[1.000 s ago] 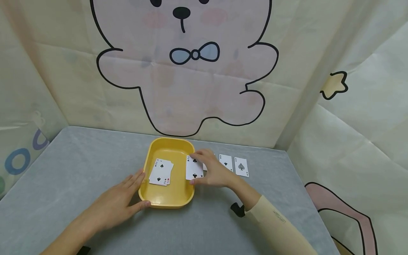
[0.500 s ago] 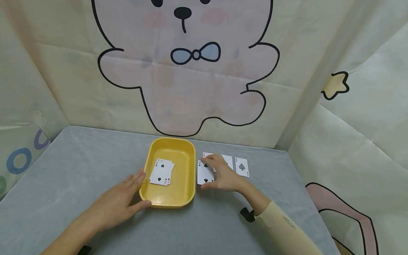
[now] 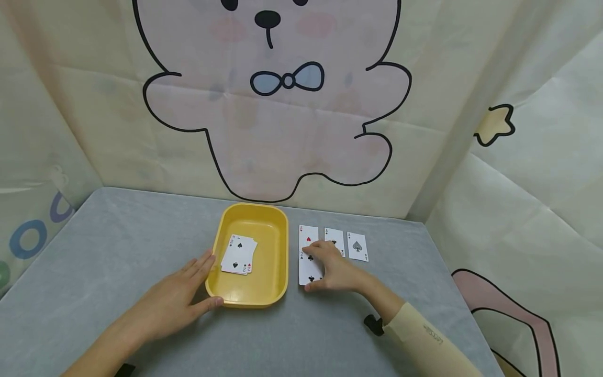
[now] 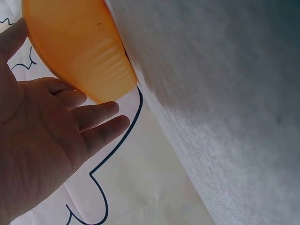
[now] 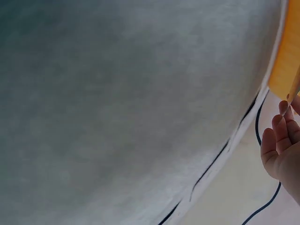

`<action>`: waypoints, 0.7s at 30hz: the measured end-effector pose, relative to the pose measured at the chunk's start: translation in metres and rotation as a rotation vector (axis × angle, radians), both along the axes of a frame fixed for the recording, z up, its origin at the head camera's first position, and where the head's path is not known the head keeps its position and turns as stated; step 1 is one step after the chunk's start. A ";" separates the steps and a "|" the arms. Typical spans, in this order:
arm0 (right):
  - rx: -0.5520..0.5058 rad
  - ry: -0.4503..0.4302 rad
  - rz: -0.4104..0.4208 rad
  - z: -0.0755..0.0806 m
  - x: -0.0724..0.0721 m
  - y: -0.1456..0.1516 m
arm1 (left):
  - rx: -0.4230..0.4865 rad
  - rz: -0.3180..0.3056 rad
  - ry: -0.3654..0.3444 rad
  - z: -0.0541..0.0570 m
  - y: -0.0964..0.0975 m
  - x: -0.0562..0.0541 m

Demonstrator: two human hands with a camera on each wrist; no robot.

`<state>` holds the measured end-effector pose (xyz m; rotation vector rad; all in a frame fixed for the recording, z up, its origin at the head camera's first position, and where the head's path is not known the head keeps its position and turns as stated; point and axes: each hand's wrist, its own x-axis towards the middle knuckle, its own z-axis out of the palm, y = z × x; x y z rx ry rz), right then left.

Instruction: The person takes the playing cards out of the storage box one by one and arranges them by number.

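In the head view my right hand (image 3: 336, 269) pinches a two of clubs (image 3: 308, 271) by its near and far edges, with the thumb at the near end. The card's far end overlaps the lower part of an ace of hearts (image 3: 308, 232). In the right wrist view this hand (image 5: 287, 152) is at the frame's edge, and the card (image 5: 295, 86) shows as a thin edge. My left hand (image 3: 171, 298) rests against the left side of a yellow tray (image 3: 270, 262), fingers extended in the left wrist view. Overlapping cards, a two of spades (image 3: 239, 254) on top, lie in the tray.
An ace of clubs (image 3: 332, 234), partly behind my right fingers, and an ace of spades (image 3: 358, 247) lie to the right of the ace of hearts. Grey cloth (image 3: 141, 230) covers the table. A printed curtain (image 3: 330, 120) hangs behind it.
My right hand has carried the two of clubs from over the tray's right rim rightward and nearer, uncovering the ace of hearts' upper part. The left hand and tray stay put.
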<state>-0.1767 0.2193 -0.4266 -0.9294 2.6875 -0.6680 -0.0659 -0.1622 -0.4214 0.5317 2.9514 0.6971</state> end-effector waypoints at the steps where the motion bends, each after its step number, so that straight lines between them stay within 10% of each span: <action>1: 0.006 0.003 0.003 -0.001 0.000 0.000 | 0.001 0.001 -0.002 0.000 0.000 0.000; 21: 0.089 0.028 0.038 -0.013 -0.005 -0.004 | 0.004 -0.001 0.020 0.000 -0.001 0.001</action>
